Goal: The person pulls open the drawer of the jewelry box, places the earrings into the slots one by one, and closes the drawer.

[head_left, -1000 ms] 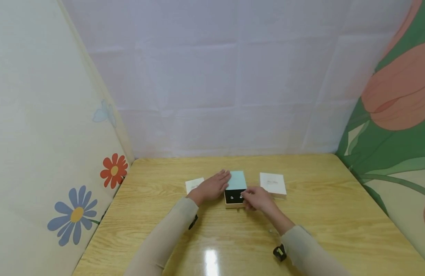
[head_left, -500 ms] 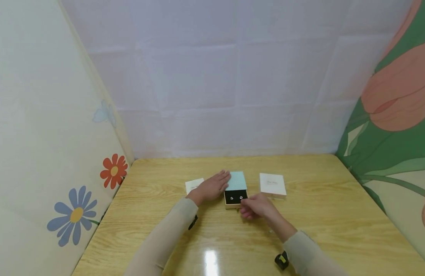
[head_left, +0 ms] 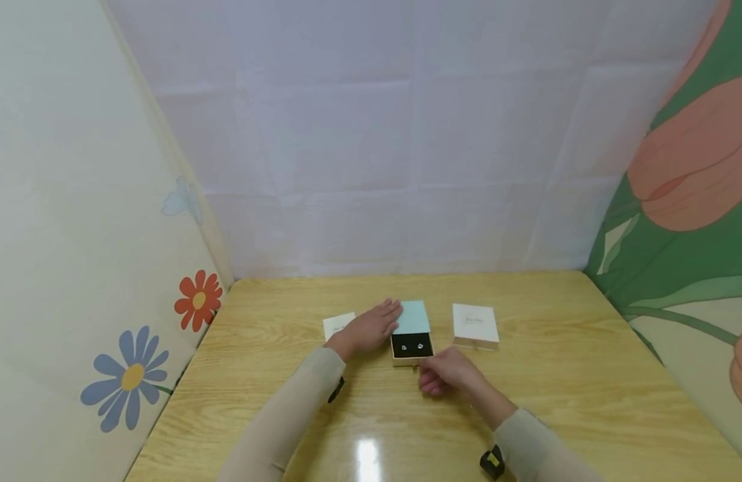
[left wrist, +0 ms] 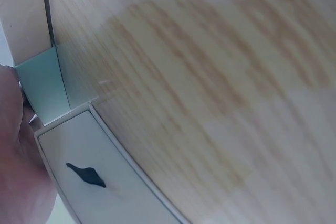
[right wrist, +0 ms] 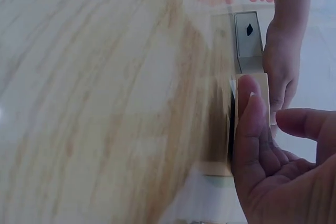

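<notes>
Both arms wear long, close-fitting sleeves of a pale beige, smooth and plain, ending at the wrists. The left hand (head_left: 371,327) and the right hand (head_left: 449,375) are bare, with no rings showing. A small black device (head_left: 492,462) is strapped under the right wrist, with what may be a yellow mark on it; a similar black piece (head_left: 336,390) sits under the left sleeve.

Both forearms, in beige sleeves, reach forward and angle toward each other. The left hand (head_left: 369,327) lies flat, palm down, fingers straight and together, pointing forward and to the right. The right hand (head_left: 447,375) sits nearer the body, its fingers loosely curled with the thumb apart, holding nothing. The two hands are near each other without touching.
</notes>
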The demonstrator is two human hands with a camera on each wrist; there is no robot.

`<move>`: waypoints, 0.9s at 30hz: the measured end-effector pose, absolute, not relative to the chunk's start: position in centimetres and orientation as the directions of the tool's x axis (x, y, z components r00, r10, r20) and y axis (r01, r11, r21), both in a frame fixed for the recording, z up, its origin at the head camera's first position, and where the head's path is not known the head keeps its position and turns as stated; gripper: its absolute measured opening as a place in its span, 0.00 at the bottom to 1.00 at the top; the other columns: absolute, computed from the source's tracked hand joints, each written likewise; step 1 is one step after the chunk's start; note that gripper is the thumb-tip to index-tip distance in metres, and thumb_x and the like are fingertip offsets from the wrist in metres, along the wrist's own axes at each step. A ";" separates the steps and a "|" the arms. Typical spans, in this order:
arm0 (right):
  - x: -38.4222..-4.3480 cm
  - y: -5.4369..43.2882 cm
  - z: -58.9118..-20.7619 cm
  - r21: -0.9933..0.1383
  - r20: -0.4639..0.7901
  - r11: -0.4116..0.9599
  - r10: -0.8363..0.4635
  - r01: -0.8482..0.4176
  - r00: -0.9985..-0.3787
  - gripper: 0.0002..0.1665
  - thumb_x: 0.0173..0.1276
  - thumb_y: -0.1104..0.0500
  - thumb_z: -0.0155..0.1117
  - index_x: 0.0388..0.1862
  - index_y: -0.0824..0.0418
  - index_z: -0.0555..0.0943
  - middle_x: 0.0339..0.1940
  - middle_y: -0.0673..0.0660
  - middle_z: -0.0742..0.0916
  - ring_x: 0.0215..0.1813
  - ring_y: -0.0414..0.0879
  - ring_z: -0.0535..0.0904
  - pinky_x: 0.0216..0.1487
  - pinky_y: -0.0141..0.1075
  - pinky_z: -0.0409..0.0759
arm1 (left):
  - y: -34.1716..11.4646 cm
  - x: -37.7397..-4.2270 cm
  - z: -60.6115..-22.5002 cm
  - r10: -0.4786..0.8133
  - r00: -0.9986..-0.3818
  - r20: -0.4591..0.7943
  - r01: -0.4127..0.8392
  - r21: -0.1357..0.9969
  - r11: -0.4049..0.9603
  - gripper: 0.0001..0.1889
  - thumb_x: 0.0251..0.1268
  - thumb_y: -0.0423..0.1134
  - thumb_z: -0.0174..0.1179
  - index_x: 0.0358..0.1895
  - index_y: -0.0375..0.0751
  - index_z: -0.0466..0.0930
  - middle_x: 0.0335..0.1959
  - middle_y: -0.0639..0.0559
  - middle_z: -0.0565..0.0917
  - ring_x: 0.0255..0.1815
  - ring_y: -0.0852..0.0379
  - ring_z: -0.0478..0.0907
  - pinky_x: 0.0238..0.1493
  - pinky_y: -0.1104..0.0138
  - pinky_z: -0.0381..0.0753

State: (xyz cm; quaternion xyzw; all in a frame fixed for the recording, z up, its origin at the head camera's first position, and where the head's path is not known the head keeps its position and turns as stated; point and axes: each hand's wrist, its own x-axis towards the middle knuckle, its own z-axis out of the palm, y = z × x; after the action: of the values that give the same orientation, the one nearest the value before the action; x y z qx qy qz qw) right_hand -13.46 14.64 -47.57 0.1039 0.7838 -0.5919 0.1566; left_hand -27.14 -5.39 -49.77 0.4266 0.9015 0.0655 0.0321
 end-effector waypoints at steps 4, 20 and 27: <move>-13.3 14.3 -48.0 -0.891 -0.373 0.276 0.003 0.359 -0.928 0.12 0.68 0.64 0.60 0.34 0.74 0.84 0.24 0.62 0.89 0.23 0.47 0.87 0.23 0.34 0.86 | -5.4 -27.0 -49.8 0.772 -0.636 -0.004 0.762 0.153 0.629 0.29 0.87 0.47 0.32 0.82 0.40 0.49 0.83 0.45 0.51 0.84 0.48 0.43 0.82 0.59 0.47; -13.5 13.0 -49.3 -0.907 -0.414 0.055 0.055 0.417 -0.909 0.12 0.71 0.64 0.63 0.39 0.76 0.83 0.25 0.62 0.89 0.22 0.44 0.86 0.26 0.33 0.87 | -5.5 -27.0 -49.8 0.761 -0.648 -0.017 0.752 0.148 0.643 0.29 0.87 0.48 0.31 0.82 0.41 0.48 0.84 0.49 0.49 0.84 0.50 0.42 0.82 0.61 0.45; -13.7 12.5 -49.5 -0.894 -0.442 0.041 0.074 0.445 -0.894 0.10 0.72 0.66 0.60 0.42 0.74 0.82 0.25 0.60 0.89 0.23 0.44 0.86 0.26 0.33 0.87 | -5.4 -27.0 -49.7 0.764 -0.645 -0.019 0.755 0.143 0.640 0.29 0.87 0.48 0.31 0.82 0.41 0.48 0.84 0.49 0.49 0.84 0.50 0.42 0.82 0.61 0.46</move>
State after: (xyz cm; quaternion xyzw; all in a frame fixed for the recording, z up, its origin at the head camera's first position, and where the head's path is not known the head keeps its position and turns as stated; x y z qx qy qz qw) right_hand -13.67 12.49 -49.49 0.1835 0.7080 -0.6677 0.1389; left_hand -26.97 -5.42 -49.71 0.4197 0.9048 0.0612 0.0387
